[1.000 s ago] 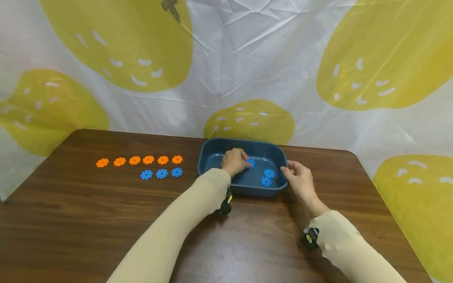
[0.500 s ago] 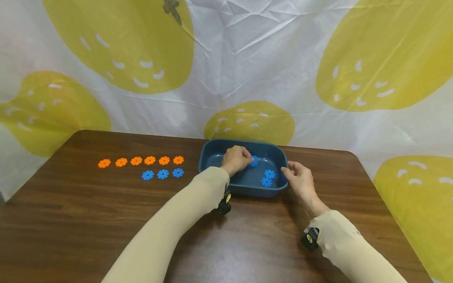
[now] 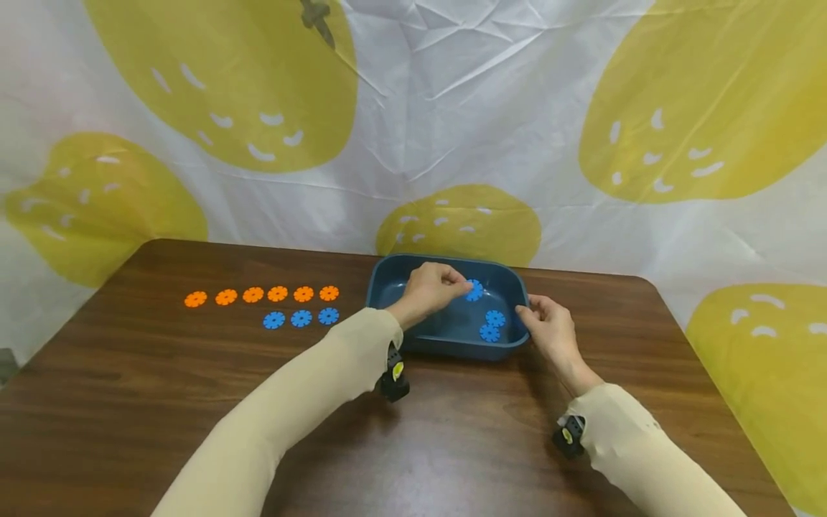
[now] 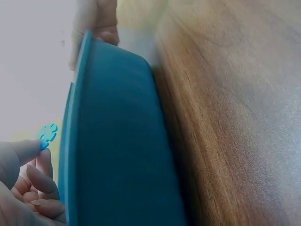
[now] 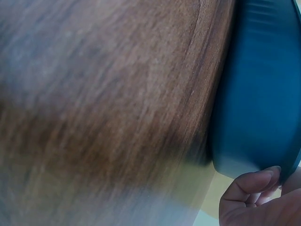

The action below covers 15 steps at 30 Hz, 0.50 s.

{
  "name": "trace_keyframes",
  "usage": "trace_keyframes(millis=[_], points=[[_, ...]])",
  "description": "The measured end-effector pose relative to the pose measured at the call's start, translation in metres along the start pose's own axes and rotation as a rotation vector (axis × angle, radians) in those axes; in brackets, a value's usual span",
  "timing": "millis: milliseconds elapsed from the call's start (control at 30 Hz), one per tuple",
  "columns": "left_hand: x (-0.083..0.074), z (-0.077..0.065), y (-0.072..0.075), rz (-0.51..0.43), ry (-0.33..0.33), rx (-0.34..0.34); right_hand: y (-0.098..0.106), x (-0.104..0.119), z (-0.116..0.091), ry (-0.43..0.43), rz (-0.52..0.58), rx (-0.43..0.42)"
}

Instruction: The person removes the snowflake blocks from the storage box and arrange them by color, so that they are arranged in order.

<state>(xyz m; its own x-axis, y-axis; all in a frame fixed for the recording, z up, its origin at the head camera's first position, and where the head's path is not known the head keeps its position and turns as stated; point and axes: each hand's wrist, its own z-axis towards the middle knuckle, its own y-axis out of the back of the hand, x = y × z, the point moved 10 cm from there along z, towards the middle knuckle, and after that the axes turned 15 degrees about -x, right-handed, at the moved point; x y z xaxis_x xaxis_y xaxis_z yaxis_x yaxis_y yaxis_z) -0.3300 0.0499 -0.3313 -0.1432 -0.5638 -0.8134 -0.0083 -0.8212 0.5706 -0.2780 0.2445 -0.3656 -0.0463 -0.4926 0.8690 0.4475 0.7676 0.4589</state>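
Between thumb and fingertips my left hand [image 3: 431, 289] pinches a blue notched plastic disc [image 3: 474, 290], held over the dark blue basin [image 3: 452, 347]. In the left wrist view the same disc [image 4: 47, 135] shows its slotted edge above the basin's rim [image 4: 75, 117]. My right hand [image 3: 549, 327] grips the basin's right end, thumb at the rim and fingers outside; the right wrist view shows those fingers [image 5: 249, 186] against the wall. Two more blue discs [image 3: 492, 325] lie overlapping on the basin floor, near its right end.
Left of the basin, several orange discs [image 3: 278, 294] lie in a row on the brown wooden table [image 3: 452, 431]. Three blue discs [image 3: 301, 319] form a shorter row in front of them. A white curtain with yellow fruit prints [image 3: 452, 215] hangs behind the table.
My left hand has lifted the blue disc from low in the basin, up and slightly to the right. My right hand has stayed at the basin's end.
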Motion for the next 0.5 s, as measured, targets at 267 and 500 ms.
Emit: trace_keyframes(millis=[267, 500], points=[[0.002, -0.006, 0.019, -0.056, 0.017, -0.003, -0.001, 0.0, -0.002, -0.012, 0.01, 0.012], [0.007, -0.011, 0.036, -0.088, 0.052, -0.001, -0.003, -0.003, 0.0, -0.016, 0.015, 0.014]])
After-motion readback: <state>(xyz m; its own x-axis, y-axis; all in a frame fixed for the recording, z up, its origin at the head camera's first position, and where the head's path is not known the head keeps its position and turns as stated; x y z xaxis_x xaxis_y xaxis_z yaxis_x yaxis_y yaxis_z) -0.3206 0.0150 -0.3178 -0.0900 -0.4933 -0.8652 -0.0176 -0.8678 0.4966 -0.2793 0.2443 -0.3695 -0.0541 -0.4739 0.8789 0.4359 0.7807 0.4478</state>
